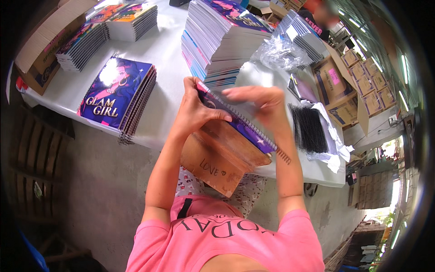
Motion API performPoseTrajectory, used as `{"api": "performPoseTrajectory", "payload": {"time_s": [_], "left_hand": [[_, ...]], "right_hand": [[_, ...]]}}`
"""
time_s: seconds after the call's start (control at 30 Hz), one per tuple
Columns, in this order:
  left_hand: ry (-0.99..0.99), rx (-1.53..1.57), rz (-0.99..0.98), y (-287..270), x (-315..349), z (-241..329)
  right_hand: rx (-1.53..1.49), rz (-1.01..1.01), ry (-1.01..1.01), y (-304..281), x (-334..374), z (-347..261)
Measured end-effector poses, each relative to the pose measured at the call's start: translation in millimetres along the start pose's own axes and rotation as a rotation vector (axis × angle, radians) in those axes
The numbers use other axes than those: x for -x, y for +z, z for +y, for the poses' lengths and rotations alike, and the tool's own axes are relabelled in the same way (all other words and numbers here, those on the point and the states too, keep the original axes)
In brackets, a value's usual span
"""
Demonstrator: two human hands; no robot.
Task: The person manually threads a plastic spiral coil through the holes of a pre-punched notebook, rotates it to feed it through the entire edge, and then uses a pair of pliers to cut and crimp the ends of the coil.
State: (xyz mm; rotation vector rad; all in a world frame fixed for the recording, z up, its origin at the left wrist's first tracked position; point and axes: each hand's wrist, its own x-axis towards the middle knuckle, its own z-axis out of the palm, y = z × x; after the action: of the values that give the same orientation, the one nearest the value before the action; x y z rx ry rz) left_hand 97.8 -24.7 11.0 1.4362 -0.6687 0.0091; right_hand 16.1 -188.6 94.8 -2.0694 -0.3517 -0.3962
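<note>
Purple spiral notebook (247,133) at centre is pinched near ten o'clock by left hand (197,109), right hand (265,99) blurred, half-curled, any hold untellable; judged light, flexible, best gripped clear of springy coil (253,127).

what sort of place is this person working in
Likely a notebook-binding workshop: a held notebook whose coil end sticks out past the spine, a bundle of black coils, and stacked cardboard cartons.
</note>
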Motion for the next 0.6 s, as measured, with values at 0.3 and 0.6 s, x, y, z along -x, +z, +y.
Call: {"api": "performPoseTrajectory", "payload": {"time_s": [0.3,0.6], "left_hand": [[0.012,0.109,-0.012,6.2,2.6,-4.2],[-0.105,0.304,0.040,-8.5,-8.4,12.3]], "right_hand": [[-0.094,-0.065,0.146,5.7,-3.5,26.0],[0.907,0.397,0.327,-66.2,136.8,106.2]]}}
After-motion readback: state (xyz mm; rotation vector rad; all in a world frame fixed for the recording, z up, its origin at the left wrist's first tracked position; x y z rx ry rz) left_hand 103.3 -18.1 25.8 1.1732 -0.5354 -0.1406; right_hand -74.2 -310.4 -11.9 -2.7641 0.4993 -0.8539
